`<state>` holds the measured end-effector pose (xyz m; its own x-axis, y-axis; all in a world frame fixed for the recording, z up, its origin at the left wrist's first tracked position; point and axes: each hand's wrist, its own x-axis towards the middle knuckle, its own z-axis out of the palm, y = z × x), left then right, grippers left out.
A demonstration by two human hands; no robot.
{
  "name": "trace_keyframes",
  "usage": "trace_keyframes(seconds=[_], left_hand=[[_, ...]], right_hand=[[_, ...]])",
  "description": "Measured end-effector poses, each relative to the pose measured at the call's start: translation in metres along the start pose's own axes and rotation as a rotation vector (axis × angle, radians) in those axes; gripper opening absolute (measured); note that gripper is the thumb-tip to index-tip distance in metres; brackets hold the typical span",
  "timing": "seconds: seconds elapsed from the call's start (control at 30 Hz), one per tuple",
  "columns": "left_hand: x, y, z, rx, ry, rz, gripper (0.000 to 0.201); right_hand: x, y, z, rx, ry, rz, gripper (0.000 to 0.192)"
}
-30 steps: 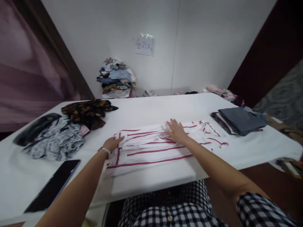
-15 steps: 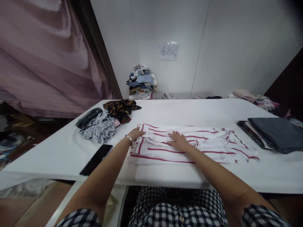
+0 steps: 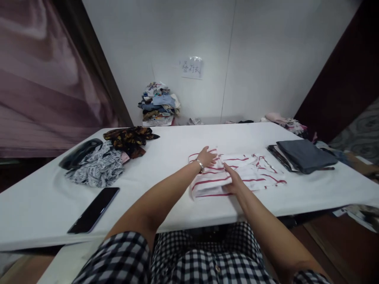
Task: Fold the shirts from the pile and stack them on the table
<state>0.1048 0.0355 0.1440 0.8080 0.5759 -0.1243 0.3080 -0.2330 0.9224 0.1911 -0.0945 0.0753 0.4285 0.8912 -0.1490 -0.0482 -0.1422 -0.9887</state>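
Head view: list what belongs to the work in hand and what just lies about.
In the work:
white cloth garment with red stripes
left hand and right hand, both at the garment

Apparently just lying about:
flat black rectangular phone
crumpled black-and-white patterned cloth
crumpled dark brown-patterned cloth
folded dark grey cloth

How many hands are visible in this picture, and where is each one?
2. The left hand is over the folded part of the red-striped white garment; the right hand, partly hidden, is at the fold's edge.
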Motion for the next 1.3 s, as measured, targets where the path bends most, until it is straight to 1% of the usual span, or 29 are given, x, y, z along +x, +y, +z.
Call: trace_keyframes(seconds=[0.07,0.1,0.13,0.17,0.23,0.3,0.37,0.4,0.43,0.47,0.5,0.6,0.63,0.67,0.77,0.9,0.97,1.03,1.07,1.1,1.23,1.3], left_hand=[[-0.008,-0.014,0.005,0.048,0.135,0.049,0.059],[-0.014,-0.023,0.003,0.085,0.206,0.070,0.058],[-0.021,-0.034,0.000,0.135,0.286,0.083,0.055],[-0.028,-0.045,-0.005,0.191,0.368,0.083,0.052],[-0.041,-0.067,-0.012,0.288,0.511,0.036,0.046],[-0.050,-0.083,-0.013,0.307,0.583,-0.048,0.045],[-0.054,-0.093,-0.010,0.232,0.575,-0.145,0.048],[-0.055,-0.095,-0.007,0.186,0.566,-0.191,0.051],[-0.056,-0.097,-0.005,0.147,0.563,-0.232,0.054],[-0.056,-0.097,-0.003,0.120,0.566,-0.266,0.056],[-0.056,-0.098,-0.002,0.106,0.568,-0.290,0.058],[-0.057,-0.099,-0.001,0.113,0.557,-0.302,0.058],[-0.058,-0.099,-0.001,0.121,0.547,-0.293,0.057],[-0.058,-0.100,0.000,0.135,0.541,-0.283,0.056],[-0.060,-0.102,0.003,0.195,0.555,-0.255,0.051],[-0.061,-0.104,0.006,0.226,0.568,-0.242,0.051],[-0.061,-0.105,0.006,0.209,0.565,-0.243,0.050],[-0.062,-0.105,0.006,0.189,0.561,-0.246,0.050],[-0.062,-0.105,0.006,0.185,0.560,-0.244,0.050],[-0.063,-0.105,0.006,0.186,0.557,-0.240,0.050],[-0.064,-0.106,0.006,0.197,0.551,-0.220,0.050],[-0.065,-0.106,0.006,0.200,0.554,-0.211,0.049]], right_hand=[[-0.004,0.009,-0.016,0.125,0.069,0.089,0.064],[-0.007,0.012,-0.022,0.188,0.096,0.114,0.067],[-0.010,0.014,-0.025,0.205,0.113,0.111,0.071],[-0.013,0.014,-0.026,0.188,0.137,0.088,0.074],[-0.019,0.011,-0.021,0.060,0.198,-0.008,0.075],[-0.025,0.002,-0.009,-0.165,0.233,-0.186,0.068],[-0.028,-0.009,0.004,-0.380,0.201,-0.385,0.064],[-0.027,-0.014,0.009,-0.465,0.185,-0.456,0.063],[-0.024,-0.018,0.012,-0.541,0.183,-0.491,0.063],[-0.020,-0.021,0.013,-0.614,0.198,-0.479,0.063],[-0.014,-0.021,0.011,-0.682,0.219,-0.421,0.064],[0.005,-0.013,-0.002,-0.831,0.230,-0.139,0.067],[0.011,-0.008,-0.006,-0.861,0.216,-0.078,0.068],[0.016,-0.003,-0.009,-0.887,0.202,-0.051,0.068],[0.025,0.007,-0.012,-0.963,0.198,-0.074,0.064],[0.032,0.005,-0.008,-0.990,0.240,-0.068,0.051],[0.035,0.000,-0.006,-0.978,0.277,-0.137,0.045],[0.038,-0.004,-0.007,-0.974,0.325,-0.237,0.043],[0.040,-0.004,-0.008,-0.985,0.341,-0.262,0.043],[0.041,-0.003,-0.009,-1.003,0.346,-0.261,0.043],[0.037,0.005,-0.014,-1.068,0.292,-0.140,0.034],[0.030,0.006,-0.012,-1.085,0.300,-0.148,0.034]])
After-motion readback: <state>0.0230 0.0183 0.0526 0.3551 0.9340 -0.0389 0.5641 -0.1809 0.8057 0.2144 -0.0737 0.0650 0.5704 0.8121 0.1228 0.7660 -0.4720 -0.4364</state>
